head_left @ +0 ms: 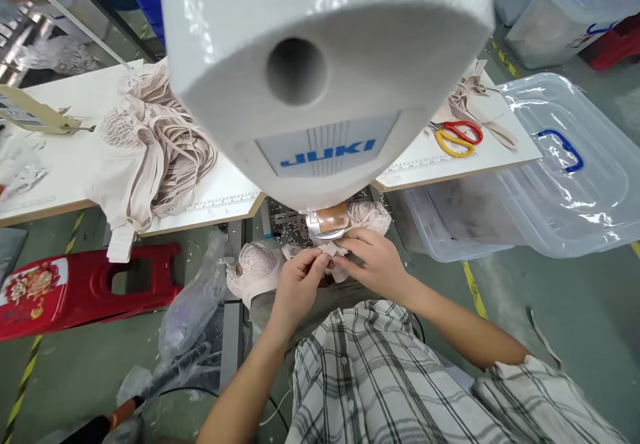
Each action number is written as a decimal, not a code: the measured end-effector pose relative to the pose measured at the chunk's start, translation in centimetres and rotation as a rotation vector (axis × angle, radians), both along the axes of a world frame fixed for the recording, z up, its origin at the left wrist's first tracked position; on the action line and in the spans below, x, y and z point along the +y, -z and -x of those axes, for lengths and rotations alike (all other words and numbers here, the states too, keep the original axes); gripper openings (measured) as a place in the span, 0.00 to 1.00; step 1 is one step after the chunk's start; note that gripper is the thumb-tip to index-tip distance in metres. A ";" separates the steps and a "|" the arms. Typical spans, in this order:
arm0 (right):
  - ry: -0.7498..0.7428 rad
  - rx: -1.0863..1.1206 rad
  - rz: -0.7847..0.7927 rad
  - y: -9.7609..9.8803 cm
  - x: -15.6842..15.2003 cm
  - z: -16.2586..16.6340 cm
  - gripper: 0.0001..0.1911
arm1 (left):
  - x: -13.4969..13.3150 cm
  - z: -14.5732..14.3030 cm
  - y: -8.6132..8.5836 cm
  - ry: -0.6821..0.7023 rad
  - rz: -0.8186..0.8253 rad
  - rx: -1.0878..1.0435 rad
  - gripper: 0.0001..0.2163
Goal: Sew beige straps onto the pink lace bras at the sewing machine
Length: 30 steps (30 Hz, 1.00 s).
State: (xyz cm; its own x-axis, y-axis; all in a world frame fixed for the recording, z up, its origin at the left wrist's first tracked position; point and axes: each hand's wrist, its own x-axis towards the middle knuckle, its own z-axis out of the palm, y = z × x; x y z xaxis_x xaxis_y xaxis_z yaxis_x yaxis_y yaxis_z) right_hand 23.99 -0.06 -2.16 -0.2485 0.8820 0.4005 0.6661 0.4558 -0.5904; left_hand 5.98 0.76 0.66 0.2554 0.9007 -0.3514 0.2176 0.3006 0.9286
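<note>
A beige lace bra (259, 265) lies across my lap, just under the head of a white JUKI sewing machine (325, 131). My left hand (299, 283) pinches a small pale fabric end of the bra between thumb and fingers. Close beside it, my right hand (374, 261) grips the same end, thumb and fingertips pressed together. One lace cup shows left of my hands, and the other pokes out beyond my right hand. A shiny metal and copper-coloured machine part (327, 221) sits right above my fingers. The needle area is hidden by the machine head.
On the left table (220, 187) lies a heap of beige bras with straps (155, 144). Scissors (457, 139) with red and yellow handles rest on the right table near loose straps (473, 101). A clear plastic bin (465, 224) and lid stand at right. A red stool (100, 284) is at left.
</note>
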 end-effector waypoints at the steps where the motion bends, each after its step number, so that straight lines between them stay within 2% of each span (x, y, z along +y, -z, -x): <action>1: 0.003 -0.019 0.008 0.1 0.0 0.1 0.14 | 0.0 0.0 0.0 0.006 -0.032 0.035 0.15; 4: 0.013 -0.067 -0.028 0.5 0.2 0.1 0.13 | -0.1 0.1 0.1 0.024 -0.093 0.105 0.14; 8: -0.020 -0.044 -0.063 0.8 0.1 0.4 0.12 | 0.1 0.1 0.4 0.031 -0.080 0.090 0.16; 12: -0.130 -0.110 0.081 0.7 -0.3 0.5 0.18 | 0.4 -0.3 1.0 0.034 -0.033 0.083 0.18; 14: -0.176 -0.194 0.164 0.7 0.7 -0.9 0.18 | 0.6 -0.6 1.5 0.028 0.006 0.083 0.20; 15: -0.154 -0.237 0.194 0.6 1.7 -2.3 0.17 | 0.7 -0.7 1.7 0.023 0.034 0.063 0.21; 17: 0.026 -0.322 0.224 -0.2 4.7 -6.4 0.16 | 0.7 -0.6 2.0 -0.056 0.086 0.001 0.22; 19: 0.414 -0.423 0.279 -1.6 8.2 -11.6 0.20 | 0.7 -0.4 2.1 -0.171 0.118 -0.079 0.23; 21: 0.601 -0.476 0.309 -3.4 11.5 -16.3 0.23 | 0.6 -0.3 1.9 -0.229 0.146 -0.142 0.23; 23: 0.649 -0.524 0.377 -5.0 13.8 -19.4 0.21 | 0.6 -0.1 1.7 -0.235 0.183 -0.188 0.23; 25: 0.612 -0.566 0.431 -5.9 14.6 -20.4 0.16 | 0.7 0.0 1.3 -0.240 0.229 -0.251 0.23; 27: 0.565 -0.597 0.452 -6.3 13.9 -20.0 0.14 | 0.9 0.4 1.0 -0.256 0.271 -0.319 0.23; 29: 0.532 -0.612 0.432 -6.3 11.8 -19.0 0.17 | 1.2 1.0 0.6 -0.270 0.298 -0.369 0.22; 30: 0.525 -0.610 0.420 -6.2 10.3 -18.3 0.16 | 1.3 1.2 0.5 -0.274 0.310 -0.392 0.21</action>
